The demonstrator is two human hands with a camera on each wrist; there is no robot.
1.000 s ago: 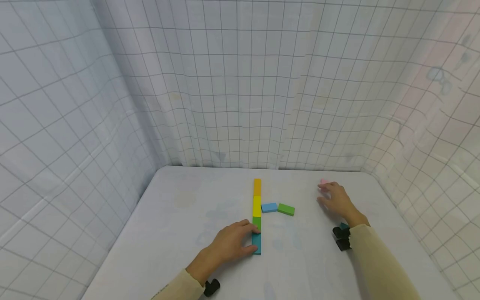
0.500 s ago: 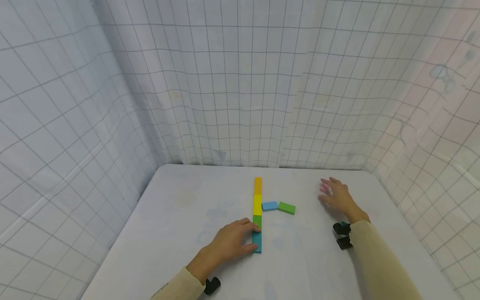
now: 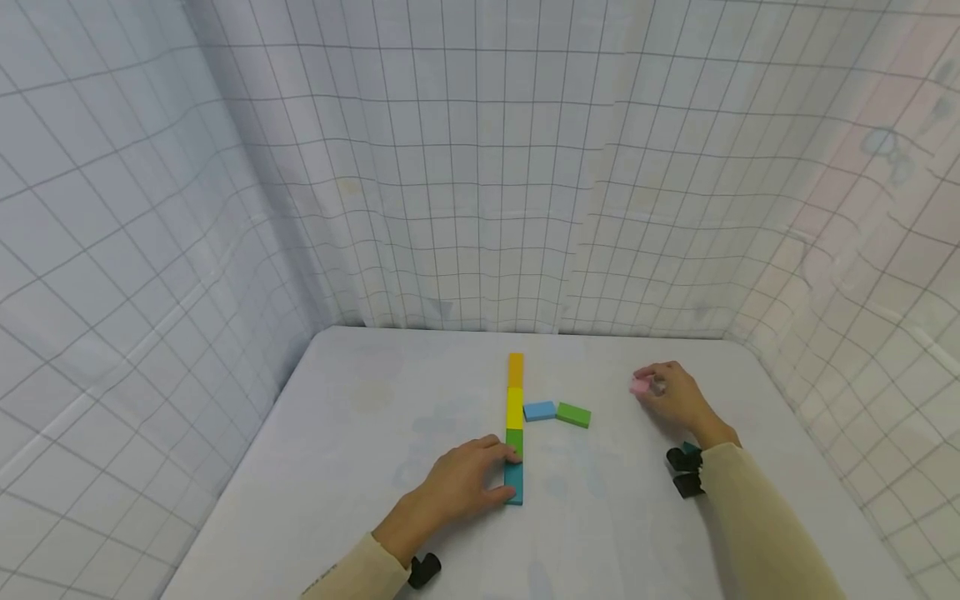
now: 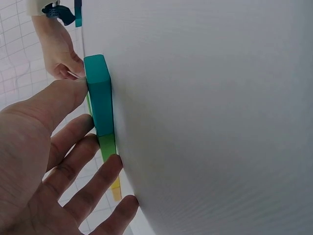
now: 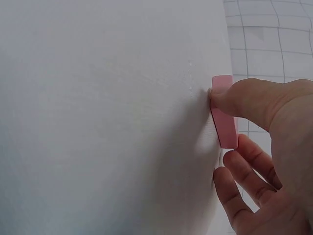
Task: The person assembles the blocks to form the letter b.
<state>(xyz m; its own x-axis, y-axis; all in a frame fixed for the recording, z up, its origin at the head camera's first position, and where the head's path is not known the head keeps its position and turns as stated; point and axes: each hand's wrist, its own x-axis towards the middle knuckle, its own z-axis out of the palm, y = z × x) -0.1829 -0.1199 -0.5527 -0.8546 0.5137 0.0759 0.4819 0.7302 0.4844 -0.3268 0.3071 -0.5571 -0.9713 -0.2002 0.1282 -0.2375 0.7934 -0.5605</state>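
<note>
A straight row of flat blocks runs away from me mid-table: a teal block (image 3: pixel 513 479) nearest, then a green block (image 3: pixel 514 440), a yellow block (image 3: pixel 514 408) and an orange block (image 3: pixel 516 370). My left hand (image 3: pixel 468 477) rests against the near end of this row from the left. Its thumb lies on the teal block and the index fingertip reaches where teal meets green; the fingers are fairly straight. To the right, my right hand (image 3: pixel 673 396) pinches a pink block (image 5: pixel 224 120) between thumb and fingers, close over the white table.
A light blue block (image 3: pixel 539 411) extends rightward from the yellow block, with a second green block (image 3: pixel 573 415) angled at its end. Another teal block (image 3: pixel 689 447) is mostly hidden by the right wrist. Grid-patterned white curtains (image 3: pixel 480 183) enclose the table's back and sides.
My right hand has closed its fingers on the pink block and brought it slightly left and nearer. The left hand has stayed at the row.
</note>
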